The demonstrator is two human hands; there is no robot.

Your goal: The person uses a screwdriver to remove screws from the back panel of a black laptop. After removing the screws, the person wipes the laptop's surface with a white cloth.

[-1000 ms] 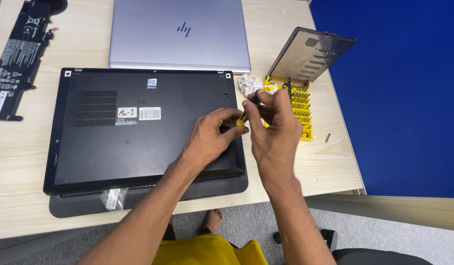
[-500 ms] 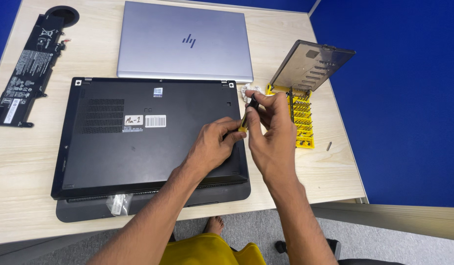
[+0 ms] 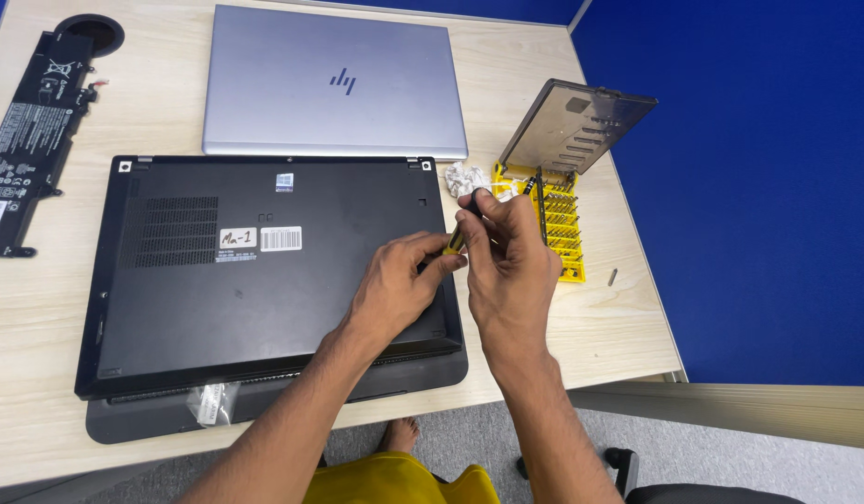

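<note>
A black laptop (image 3: 226,280) lies bottom-up on a dark mat (image 3: 264,406) on the wooden desk. My right hand (image 3: 508,261) grips the top of a small yellow-and-black screwdriver (image 3: 458,238) held upright over the laptop's right edge. My left hand (image 3: 399,285) pinches the screwdriver's lower shaft, fingers resting near the laptop's base. The screwdriver's tip is hidden behind my fingers.
A closed silver laptop (image 3: 334,84) lies behind the black one. A black battery pack (image 3: 30,140) is at the far left. A yellow bit set (image 3: 558,219) with its grey lid (image 3: 576,126) raised stands at the right, beside crumpled white paper (image 3: 466,177). A small plastic bag (image 3: 212,401) lies on the mat.
Both hands stay on the screwdriver at the laptop's right edge. The camera has tilted slightly, shifting the desk lower and to the right in view.
</note>
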